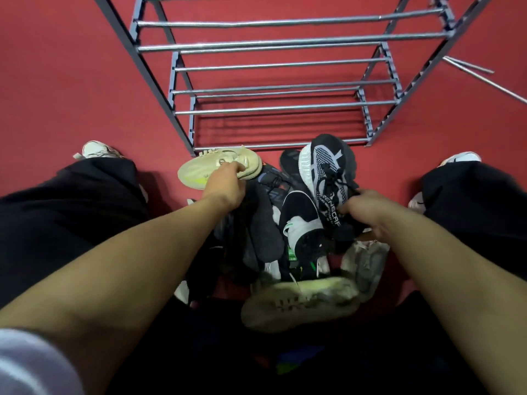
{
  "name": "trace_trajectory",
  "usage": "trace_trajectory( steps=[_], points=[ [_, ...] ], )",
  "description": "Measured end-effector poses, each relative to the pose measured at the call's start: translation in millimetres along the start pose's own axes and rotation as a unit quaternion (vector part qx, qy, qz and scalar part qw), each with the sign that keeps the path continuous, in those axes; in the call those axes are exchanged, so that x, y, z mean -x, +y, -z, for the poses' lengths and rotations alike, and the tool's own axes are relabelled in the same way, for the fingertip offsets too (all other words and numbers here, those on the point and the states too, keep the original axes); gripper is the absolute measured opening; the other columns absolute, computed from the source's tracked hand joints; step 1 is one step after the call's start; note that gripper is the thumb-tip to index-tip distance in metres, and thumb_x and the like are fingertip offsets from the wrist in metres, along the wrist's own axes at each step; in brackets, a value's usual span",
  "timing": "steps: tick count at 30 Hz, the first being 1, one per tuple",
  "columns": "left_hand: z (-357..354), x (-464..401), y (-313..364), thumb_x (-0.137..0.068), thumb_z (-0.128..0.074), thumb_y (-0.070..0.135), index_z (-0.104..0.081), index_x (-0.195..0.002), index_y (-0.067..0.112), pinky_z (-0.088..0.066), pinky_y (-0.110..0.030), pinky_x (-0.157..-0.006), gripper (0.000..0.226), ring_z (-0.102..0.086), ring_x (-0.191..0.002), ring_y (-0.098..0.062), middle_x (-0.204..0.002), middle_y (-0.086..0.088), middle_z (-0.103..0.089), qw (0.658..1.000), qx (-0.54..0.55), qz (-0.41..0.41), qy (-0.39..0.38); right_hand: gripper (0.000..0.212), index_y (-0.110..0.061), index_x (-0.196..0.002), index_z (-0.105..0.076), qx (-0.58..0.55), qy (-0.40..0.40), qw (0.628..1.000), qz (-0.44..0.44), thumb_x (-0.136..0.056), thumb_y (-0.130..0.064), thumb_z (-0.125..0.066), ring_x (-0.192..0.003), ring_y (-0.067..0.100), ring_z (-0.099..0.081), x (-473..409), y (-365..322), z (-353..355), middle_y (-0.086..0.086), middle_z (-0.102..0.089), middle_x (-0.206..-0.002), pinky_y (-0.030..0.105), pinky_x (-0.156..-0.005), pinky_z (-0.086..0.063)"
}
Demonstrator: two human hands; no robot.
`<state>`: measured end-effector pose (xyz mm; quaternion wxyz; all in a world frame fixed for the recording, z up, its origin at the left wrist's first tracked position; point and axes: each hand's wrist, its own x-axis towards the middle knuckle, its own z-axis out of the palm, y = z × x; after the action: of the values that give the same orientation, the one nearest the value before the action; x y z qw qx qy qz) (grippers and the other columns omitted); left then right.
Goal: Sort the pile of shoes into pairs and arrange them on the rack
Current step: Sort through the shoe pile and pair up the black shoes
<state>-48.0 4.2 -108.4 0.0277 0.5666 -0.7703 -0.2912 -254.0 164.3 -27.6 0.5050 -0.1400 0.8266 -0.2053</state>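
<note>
Head view, steeply downward, close over floor

Bare forearms on both sides, no watch or rings that I can make out. The left hand and right hand are both bare, no gloves. There's a bit of a light grey-white sleeve at the bottom left corner, blurry, looks like a short tee sleeve. Baggy black trousers on both legs, and white sneakers poking out past the cuffs, with some dark trim on the right one.
</note>
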Motion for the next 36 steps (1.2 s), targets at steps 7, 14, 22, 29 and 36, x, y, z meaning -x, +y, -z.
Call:
trace_trajectory(
  steps=[7, 14, 22, 29, 36],
  points=[
    [-56, -11, 35, -0.087, -0.050, 0.010, -0.057, -0.128, 0.022, -0.041, -0.041, -0.105, 0.043, -0.052, -0.125, -0.031, -0.134, -0.009, -0.057, 0.986, -0.108, -0.061, -0.111, 0.013, -0.019, -0.086, -0.054, -0.055, 0.016, 0.998, -0.004, -0.090, -0.006, -0.055, -0.059, 0.022, -0.058, -34, 2, -13, 0.007, -0.062, -0.075, 0.028, -0.048, -0.048],
    [-72, 23, -27, -0.080, -0.068, 0.042, -0.018, -0.150, 0.026, -0.006, -0.058, -0.116, 0.087, -0.002, -0.149, -0.036, -0.162, -0.010, -0.009, 0.980, -0.146, 0.137, 0.009, 0.039, -0.007, -0.116, -0.061, 0.057, 0.061, 0.996, -0.023, -0.078, -0.018, -0.060, -0.096, 0.037, -0.067, -77, 19, -8, 0.017, -0.067, -0.110, 0.044, -0.085, -0.056],
    [-57, 51, -57, -0.077, -0.060, 0.003, -0.033, -0.144, 0.000, -0.013, -0.028, -0.120, 0.073, -0.024, -0.144, -0.033, -0.150, -0.020, -0.031, 0.966, 0.130, 0.143, 0.172, 0.043, -0.017, -0.130, -0.053, 0.423, 0.238, 0.837, 0.254, -0.087, -0.013, -0.049, -0.124, 0.034, -0.040, -82, -12, -56, 0.010, -0.047, -0.136, 0.045, -0.099, -0.037],
    [-71, 72, -31, -0.082, -0.068, 0.029, -0.036, -0.134, 0.006, -0.039, -0.042, -0.105, 0.065, -0.047, -0.128, -0.038, -0.140, -0.017, -0.044, 0.933, 0.105, 0.343, -0.013, 0.037, -0.010, -0.128, -0.054, 0.433, 0.100, 0.862, 0.244, -0.091, -0.016, -0.053, -0.118, 0.037, -0.050, -141, -38, -110, 0.014, -0.055, -0.125, 0.049, -0.096, -0.047],
    [-55, 67, -30, -0.078, -0.068, 0.040, -0.044, -0.133, 0.022, -0.045, -0.041, -0.097, 0.062, -0.055, -0.118, -0.038, -0.133, -0.010, -0.046, 0.959, 0.054, 0.273, -0.053, 0.026, -0.007, -0.108, -0.066, 0.394, 0.129, 0.897, 0.153, -0.086, -0.016, -0.055, -0.112, 0.038, -0.058, -175, -36, -111, 0.019, -0.065, -0.117, 0.040, -0.087, -0.050]
  ],
)
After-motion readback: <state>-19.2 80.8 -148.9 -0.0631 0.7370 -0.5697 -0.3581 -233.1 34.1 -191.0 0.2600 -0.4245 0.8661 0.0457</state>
